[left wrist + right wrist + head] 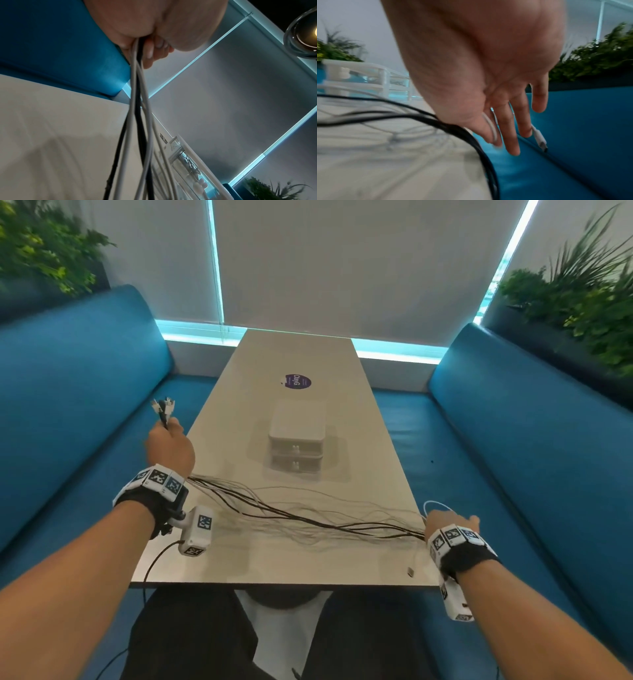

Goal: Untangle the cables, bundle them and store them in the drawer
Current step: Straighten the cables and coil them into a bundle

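Left hand (pixel 169 448): raised over the left tabletop (pixel 301 559) edge, fist clenched round one end of the cables (pixel 308 517), plugs sticking up.
Right hand (pixel 448 520): at right edge, fingers (pixel 511 132) spread straight; white cable loops round one.
Cables: strung across tabletop between hands.
Drawer box (pixel 297 436): mid-tabletop, closed.

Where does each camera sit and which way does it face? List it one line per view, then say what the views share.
Head: worn high, looking forward and down the table at the drawer unit; both forearms, left hand and right hand show.
Left wrist: below the palm, looking along the left hand gripping the cables.
Right wrist: below the palm, looking along the straight fingers toward the blue bench.
Shared: cables, table and drawer unit appear in all three.
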`<state>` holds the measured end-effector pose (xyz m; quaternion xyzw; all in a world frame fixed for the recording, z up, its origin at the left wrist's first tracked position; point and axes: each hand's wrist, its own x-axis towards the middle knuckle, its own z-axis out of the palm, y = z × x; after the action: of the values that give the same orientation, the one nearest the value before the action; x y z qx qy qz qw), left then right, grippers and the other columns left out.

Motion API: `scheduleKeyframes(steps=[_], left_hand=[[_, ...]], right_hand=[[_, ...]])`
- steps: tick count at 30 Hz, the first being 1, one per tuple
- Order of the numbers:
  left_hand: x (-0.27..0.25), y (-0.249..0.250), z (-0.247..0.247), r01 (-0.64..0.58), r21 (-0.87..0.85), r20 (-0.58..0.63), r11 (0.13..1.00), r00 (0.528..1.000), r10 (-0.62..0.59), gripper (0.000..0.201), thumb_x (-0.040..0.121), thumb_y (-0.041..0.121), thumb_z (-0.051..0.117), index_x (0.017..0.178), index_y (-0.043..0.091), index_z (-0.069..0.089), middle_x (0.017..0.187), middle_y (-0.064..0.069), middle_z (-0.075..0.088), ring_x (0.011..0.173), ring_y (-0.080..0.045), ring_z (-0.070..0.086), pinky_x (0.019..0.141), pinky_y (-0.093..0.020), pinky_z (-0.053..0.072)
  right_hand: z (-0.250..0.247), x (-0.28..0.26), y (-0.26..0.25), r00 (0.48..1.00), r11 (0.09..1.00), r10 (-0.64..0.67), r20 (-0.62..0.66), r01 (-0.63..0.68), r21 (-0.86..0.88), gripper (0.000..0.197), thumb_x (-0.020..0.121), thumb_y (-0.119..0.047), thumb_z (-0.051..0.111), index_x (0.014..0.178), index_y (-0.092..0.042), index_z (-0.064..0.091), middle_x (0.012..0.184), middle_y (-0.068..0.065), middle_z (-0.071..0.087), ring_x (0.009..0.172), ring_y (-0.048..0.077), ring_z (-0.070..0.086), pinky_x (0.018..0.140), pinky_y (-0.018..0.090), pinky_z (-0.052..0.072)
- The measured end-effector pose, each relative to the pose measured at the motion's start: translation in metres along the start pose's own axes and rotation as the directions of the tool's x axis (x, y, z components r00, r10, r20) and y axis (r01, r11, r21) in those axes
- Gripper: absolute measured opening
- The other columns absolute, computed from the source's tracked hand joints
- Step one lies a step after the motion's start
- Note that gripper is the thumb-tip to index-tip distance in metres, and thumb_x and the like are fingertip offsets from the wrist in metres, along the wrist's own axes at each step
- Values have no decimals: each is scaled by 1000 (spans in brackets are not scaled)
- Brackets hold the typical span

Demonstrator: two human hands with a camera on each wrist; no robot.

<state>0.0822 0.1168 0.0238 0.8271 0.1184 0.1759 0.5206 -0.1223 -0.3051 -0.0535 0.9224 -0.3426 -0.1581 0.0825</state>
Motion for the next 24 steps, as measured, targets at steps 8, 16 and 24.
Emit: scheduleKeyframes(steps=[8,16,24], left_hand=[[-7,-2,8,-10,3,19,1000,1000,10,43,107,27,34,118,-5,60,119,-28,62,111,-45,56,95,-47,41],[-12,9,10,-14,-17,33,1000,999,14,43,108,28,33,118,-5,59,118,-27,62,111,-44,56,95,-47,41],[-9,8,2,-23,-18,17,1000,1000,23,43,107,29,34,116,-3,60,115,-24,63,108,-43,57,92,-46,43]], right_hand=[[-4,-2,-8,957,895,138,-257,-9,445,52,82,-16,68,122,-6,37,115,14,43,91,37,63,74,42,53],[-32,-14,-71,960,601,-190,-204,278,750,24,83,-32,68,77,-20,47,81,3,69,78,22,66,73,34,53],[-30,-22,-76,902,882,-291,-319,381,275,12,87,-17,45,96,-17,53,94,6,59,85,28,59,69,34,45]])
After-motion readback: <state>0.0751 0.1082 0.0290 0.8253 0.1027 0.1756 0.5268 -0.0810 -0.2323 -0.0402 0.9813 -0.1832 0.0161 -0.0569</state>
